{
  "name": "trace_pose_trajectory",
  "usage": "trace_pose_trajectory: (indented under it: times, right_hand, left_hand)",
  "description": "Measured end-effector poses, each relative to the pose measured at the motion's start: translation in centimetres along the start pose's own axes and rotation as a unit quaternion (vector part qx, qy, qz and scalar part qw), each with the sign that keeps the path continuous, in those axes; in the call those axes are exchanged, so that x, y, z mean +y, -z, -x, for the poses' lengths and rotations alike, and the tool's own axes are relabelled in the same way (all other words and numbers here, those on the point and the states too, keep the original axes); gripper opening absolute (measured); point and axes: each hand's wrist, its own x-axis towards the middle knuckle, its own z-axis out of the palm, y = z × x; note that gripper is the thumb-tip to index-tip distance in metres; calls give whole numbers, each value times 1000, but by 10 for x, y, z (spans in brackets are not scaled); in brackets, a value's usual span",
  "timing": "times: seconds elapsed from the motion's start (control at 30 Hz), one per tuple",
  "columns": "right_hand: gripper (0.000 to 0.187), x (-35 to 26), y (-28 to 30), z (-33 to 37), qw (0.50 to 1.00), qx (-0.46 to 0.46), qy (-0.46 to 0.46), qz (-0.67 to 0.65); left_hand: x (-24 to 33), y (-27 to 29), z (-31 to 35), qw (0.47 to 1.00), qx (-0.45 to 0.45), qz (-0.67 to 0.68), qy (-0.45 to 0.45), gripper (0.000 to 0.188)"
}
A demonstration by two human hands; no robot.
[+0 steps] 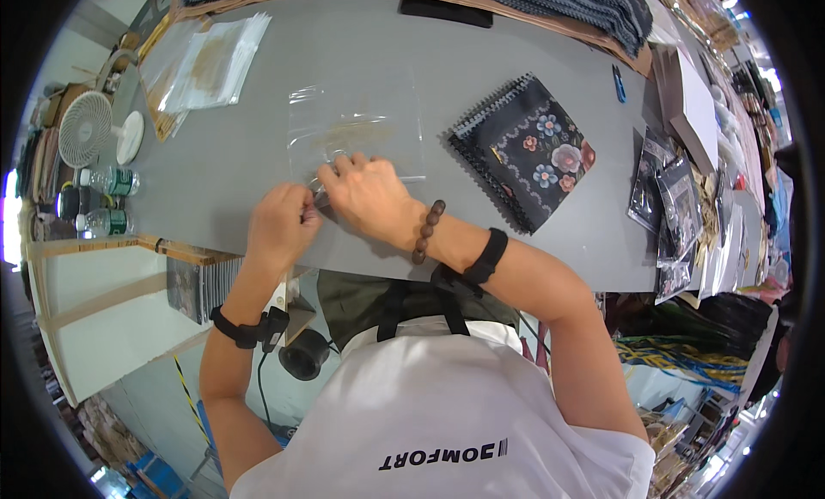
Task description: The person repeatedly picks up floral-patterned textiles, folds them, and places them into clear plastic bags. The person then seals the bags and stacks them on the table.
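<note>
A clear plastic bag [378, 112] lies flat on the grey table in front of me, its near edge by my hands. My left hand [282, 224] is closed, thumb and fingers pinched together at the bag's near left corner. Close against it, my right hand [369, 194] has its fingers curled over the same corner. The film between the fingers is mostly hidden. To the right of the bag lies a stack of folded black cloths [537, 155] with flower print and scalloped edges; neither hand touches it.
More clear bags [215, 61] are piled at the far left. A white fan [86, 128] and water bottles [116, 181] stand on the left. Blue snips [619, 84], a white box [687, 108] and packed dark pieces [679, 207] lie on the right. Folded fabric [550, 13] lines the far edge.
</note>
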Motion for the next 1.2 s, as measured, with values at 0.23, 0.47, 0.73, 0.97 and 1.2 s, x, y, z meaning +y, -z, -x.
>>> trace_pose_trajectory:
  times: [0.23,0.47,0.73,0.97,1.2]
  right_hand:
    - [31,95,98,61,984,78,-101,-122]
    - [23,128,99,90,972,-7,-233,-16]
    - [20,163,117,81,962,26,-98,-254]
    - [40,208,87,74,967,-69,243,-33]
    - [67,182,58,77,1000,-13,-19,13]
  left_hand:
    - [-1,5,16,996,-8,-19,85,19]
    - [21,-5,11,994,8,38,105,17]
    - [29,-10,12,986,-3,33,161,12]
    - [89,-45,-15,992,42,107,50,39]
    - [138,-77,-41,992,-69,77,-73,66]
